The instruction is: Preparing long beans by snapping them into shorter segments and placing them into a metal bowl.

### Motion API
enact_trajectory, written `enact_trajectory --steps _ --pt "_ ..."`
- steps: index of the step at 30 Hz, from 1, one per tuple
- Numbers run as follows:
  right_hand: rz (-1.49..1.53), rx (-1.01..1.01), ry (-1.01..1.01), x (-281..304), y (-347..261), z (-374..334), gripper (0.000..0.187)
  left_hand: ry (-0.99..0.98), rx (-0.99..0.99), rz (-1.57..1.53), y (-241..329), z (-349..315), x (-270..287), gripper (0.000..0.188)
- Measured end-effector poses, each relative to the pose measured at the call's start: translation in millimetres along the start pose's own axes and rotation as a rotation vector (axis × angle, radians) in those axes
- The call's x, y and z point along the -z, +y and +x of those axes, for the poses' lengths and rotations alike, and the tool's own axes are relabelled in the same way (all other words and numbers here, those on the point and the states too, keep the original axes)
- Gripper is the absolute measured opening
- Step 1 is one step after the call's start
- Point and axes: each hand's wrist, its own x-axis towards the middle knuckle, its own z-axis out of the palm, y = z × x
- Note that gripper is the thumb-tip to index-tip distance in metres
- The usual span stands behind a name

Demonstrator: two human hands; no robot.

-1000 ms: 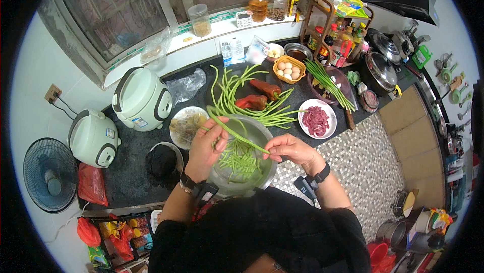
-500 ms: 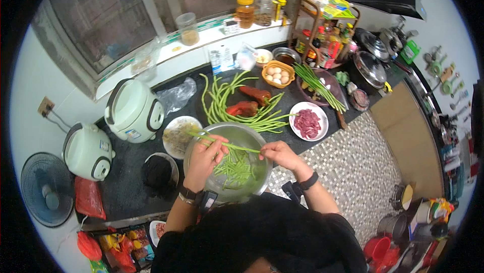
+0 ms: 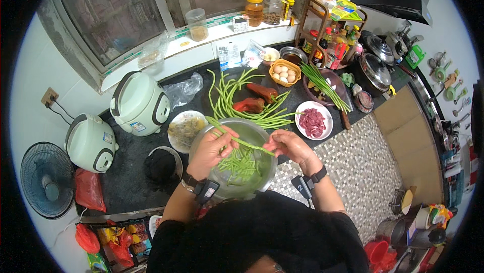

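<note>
Fingers of the left hand (image 3: pixel 210 151) hold a long green bean (image 3: pixel 252 147) over the metal bowl (image 3: pixel 268 175) while those of the right hand (image 3: pixel 293 147) pinch near its tip, and I would steer both grips close, so any snapped end drops onto the bean pieces (image 3: pixel 241 168).

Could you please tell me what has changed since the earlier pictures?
The right hand and left hand have drawn slightly closer together along the green bean, which the left hand still holds. The bowl remains beneath them and the plate of meat is unmoved.
</note>
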Motion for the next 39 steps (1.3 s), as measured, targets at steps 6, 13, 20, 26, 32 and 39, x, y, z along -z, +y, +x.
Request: enact_trajectory --steps 6,13,20,26,32,39 --pt "0.093 -0.096 -0.331 -19.2 -1.8 -2.9 0.019 0.064 0.020 0.033 -6.5 2.0 -2.5 0.020" --pt "-0.317 -0.005 -0.175 -16.9 9.8 8.9 0.017 0.123 -0.012 0.072 -6.5 -2.0 1.0 0.017" --pt "-0.794 0.122 0.323 -1.7 26.9 32.0 0.019 -0.066 -0.033 0.210 1.9 -6.8 -15.5 0.015" --pt "-0.059 -0.123 -0.147 -29.7 -11.4 5.5 0.018 -0.018 -0.012 0.141 2.0 -3.4 -11.1 0.015" --pt "-0.026 -0.097 -0.278 -32.5 -6.1 -0.1 0.014 -0.015 0.048 0.188 -5.3 -0.4 -20.7 0.016" --pt "-0.376 0.047 0.029 -17.0 18.9 17.2 0.014 0.054 -0.055 0.251 -1.8 -4.2 -18.8 0.018"
